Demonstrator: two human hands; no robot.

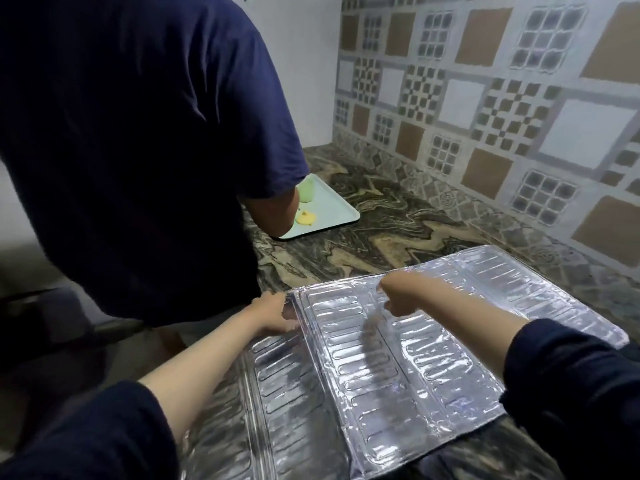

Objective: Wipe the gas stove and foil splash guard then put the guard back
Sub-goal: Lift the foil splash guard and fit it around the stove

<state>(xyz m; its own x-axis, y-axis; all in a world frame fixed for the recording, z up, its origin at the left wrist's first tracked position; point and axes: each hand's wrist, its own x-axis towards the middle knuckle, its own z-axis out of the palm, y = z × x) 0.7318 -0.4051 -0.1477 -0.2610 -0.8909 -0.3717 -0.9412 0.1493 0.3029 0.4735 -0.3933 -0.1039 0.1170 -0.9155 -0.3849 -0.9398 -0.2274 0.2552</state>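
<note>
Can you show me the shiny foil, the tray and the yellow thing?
Foil [398,358]: head view, middle panel.
Tray [332,206]: head view, bare middle.
Yellow thing [306,218]: head view, its centre.

Embossed silver foil guard [398,358], unfolded flat on counter

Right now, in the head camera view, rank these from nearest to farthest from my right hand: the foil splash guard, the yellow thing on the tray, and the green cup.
1. Foil splash guard: right hand is on its far edge.
2. Yellow item: farther back and left, on the near part of the tray.
3. Green cup: farthest, just behind the yellow item.
</note>
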